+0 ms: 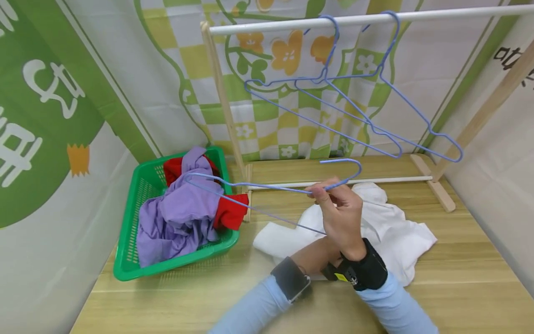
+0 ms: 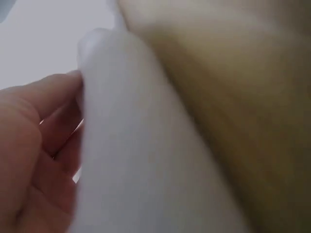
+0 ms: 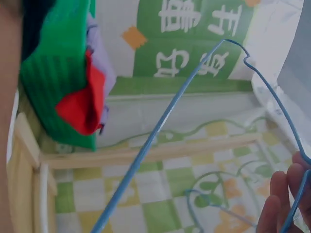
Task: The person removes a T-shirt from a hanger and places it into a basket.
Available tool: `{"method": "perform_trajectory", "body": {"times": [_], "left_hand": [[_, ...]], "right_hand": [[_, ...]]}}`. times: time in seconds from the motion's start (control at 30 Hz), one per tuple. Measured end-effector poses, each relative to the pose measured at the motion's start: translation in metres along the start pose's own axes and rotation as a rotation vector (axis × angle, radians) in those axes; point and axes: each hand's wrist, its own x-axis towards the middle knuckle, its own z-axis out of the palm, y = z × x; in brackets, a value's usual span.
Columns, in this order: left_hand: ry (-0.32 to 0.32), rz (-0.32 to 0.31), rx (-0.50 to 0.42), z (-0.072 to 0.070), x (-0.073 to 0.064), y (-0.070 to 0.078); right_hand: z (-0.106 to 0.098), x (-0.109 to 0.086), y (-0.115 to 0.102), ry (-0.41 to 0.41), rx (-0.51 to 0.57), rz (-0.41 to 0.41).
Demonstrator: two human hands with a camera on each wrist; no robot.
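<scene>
In the head view my right hand (image 1: 343, 215) pinches a blue wire hanger (image 1: 271, 187) near the base of its hook, between thumb and fingers. The hanger is held over the table, its far end reaching across the basket. My left arm crosses beneath the right wrist, and most of the left hand is hidden there. The left wrist view shows that left hand (image 2: 24, 131) with thumb and fingers around the edge of a white cloth garment (image 2: 131, 136). This white garment (image 1: 392, 232) lies crumpled on the table (image 1: 167, 301).
A green plastic basket (image 1: 125, 232) at left contains purple clothing (image 1: 179, 208) and red cloth (image 1: 231, 212), which hangs over the rim. Behind stands a rack with a white rail (image 1: 283, 25) and wooden legs. Two blue hangers, one nearer (image 1: 292, 109), hang from the rail.
</scene>
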Motion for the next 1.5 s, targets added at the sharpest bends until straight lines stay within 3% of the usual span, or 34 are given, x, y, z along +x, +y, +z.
{"method": "perform_trajectory", "body": {"times": [0.07, 0.17, 0.23, 0.3, 0.43, 0.57, 0.67, 0.8, 0.93, 1.0, 1.13, 1.2, 1.33, 1.5], "left_hand": [[-0.028, -0.041, 0.07, -0.004, 0.004, 0.001], [-0.06, 0.011, 0.189, -0.011, 0.011, 0.001], [-0.073, 0.041, 0.233, -0.018, 0.014, -0.001], [-0.075, 0.023, 0.28, -0.025, 0.012, -0.003], [-0.067, -0.124, 0.314, -0.038, -0.001, -0.006], [-0.089, -0.291, 0.232, -0.041, -0.012, -0.009], [-0.109, -0.43, 0.193, -0.038, -0.018, -0.01], [-0.123, -0.601, 0.217, -0.022, -0.021, -0.02], [-0.112, -0.693, 0.263, -0.004, -0.022, -0.034], [-0.116, -0.708, 0.259, -0.006, -0.022, -0.029], [-0.14, -0.664, 0.228, -0.027, -0.026, -0.008], [-0.147, -0.63, 0.227, -0.032, -0.027, -0.008], [-0.162, -0.579, 0.217, -0.033, -0.027, -0.009], [-0.181, -0.53, 0.207, -0.028, -0.023, -0.01]], "right_hand": [[-0.001, 0.003, -0.009, 0.012, 0.039, -0.054], [-0.01, 0.014, -0.023, 0.049, -0.001, -0.078], [-0.018, 0.026, -0.03, 0.069, -0.096, -0.068], [-0.026, 0.045, -0.034, 0.061, -0.244, -0.059], [-0.031, 0.097, -0.037, 0.01, -0.605, -0.032], [-0.02, 0.148, -0.041, -0.004, -0.845, 0.077], [-0.004, 0.178, -0.041, -0.011, -0.923, 0.158], [0.022, 0.205, -0.036, -0.032, -0.973, 0.215], [0.047, 0.215, -0.028, -0.057, -1.009, 0.27], [0.055, 0.214, -0.024, -0.071, -1.006, 0.292], [0.063, 0.212, -0.019, -0.092, -0.989, 0.279], [0.067, 0.215, -0.018, -0.105, -0.985, 0.259], [0.068, 0.223, -0.017, -0.121, -0.983, 0.246], [0.068, 0.229, -0.014, -0.148, -1.043, 0.299]]}}
